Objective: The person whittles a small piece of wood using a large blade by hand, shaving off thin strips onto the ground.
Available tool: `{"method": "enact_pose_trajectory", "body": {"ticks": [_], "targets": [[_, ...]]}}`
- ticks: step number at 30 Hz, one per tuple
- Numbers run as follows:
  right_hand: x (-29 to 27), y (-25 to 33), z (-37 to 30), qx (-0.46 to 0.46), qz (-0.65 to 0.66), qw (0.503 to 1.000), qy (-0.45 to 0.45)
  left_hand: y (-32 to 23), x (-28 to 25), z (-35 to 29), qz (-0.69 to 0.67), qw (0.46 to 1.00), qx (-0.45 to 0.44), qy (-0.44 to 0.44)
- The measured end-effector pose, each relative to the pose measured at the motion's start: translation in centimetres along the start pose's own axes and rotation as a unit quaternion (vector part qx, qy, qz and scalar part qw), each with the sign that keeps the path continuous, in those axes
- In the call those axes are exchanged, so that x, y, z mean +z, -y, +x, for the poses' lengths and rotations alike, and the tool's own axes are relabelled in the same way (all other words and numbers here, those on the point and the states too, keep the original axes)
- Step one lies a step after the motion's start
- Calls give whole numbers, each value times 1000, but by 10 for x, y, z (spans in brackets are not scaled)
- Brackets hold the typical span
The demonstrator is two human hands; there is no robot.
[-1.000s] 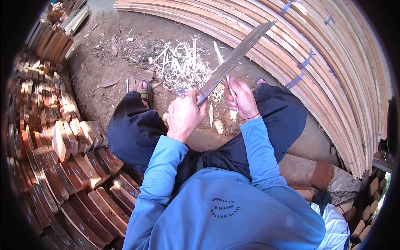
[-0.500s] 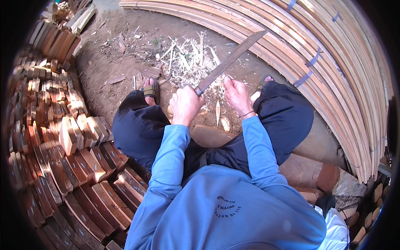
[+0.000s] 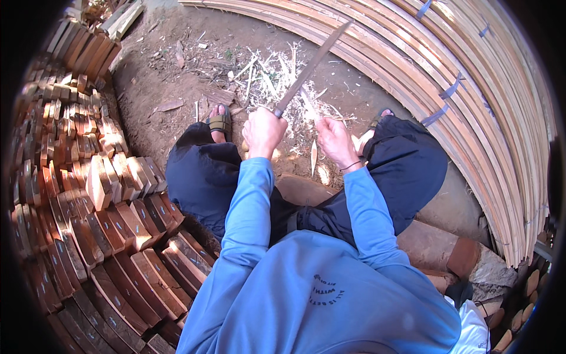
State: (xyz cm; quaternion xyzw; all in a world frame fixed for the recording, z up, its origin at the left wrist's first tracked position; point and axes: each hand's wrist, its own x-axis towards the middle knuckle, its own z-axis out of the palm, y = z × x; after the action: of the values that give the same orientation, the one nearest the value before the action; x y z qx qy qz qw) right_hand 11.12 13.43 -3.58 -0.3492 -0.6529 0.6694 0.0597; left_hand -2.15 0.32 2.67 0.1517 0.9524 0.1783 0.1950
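My left hand (image 3: 264, 133) is closed round the handle of a long machete (image 3: 312, 68), its dark blade slanting up and to the right. Beside it, my right hand (image 3: 336, 140) is closed on a pale wood strip (image 3: 308, 105), which projects from the fingertips toward the blade; most of the strip blends into the shavings behind. Below and between my hands, a small pointed wood piece (image 3: 313, 158) lies on the ground. A heap of pale wood shavings (image 3: 268, 76) spreads beyond my hands, between my sandalled feet.
Stacked wooden blocks (image 3: 106, 236) fill the left side. Bundles of long planks (image 3: 424, 76) tied with straps curve along the far right. A reddish stone block (image 3: 427, 242) sits beside my right thigh, and cut wood ends (image 3: 522, 307) lie at lower right.
The machete blade has swung to a steeper angle, its tip moving left and up. My right hand has shifted slightly lower, with the wood strip still in its fingers.
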Motion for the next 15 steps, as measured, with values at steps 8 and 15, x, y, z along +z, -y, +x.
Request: {"method": "enact_pose_trajectory", "body": {"ticks": [8, 15], "targets": [[-8, 37, -27, 51, 170, 981, 84, 1, -6, -10, -53, 995, 73, -42], [-14, 41, -26, 54, 261, 960, 84, 2, 0, -16, 26, 993, 106, -36]]}}
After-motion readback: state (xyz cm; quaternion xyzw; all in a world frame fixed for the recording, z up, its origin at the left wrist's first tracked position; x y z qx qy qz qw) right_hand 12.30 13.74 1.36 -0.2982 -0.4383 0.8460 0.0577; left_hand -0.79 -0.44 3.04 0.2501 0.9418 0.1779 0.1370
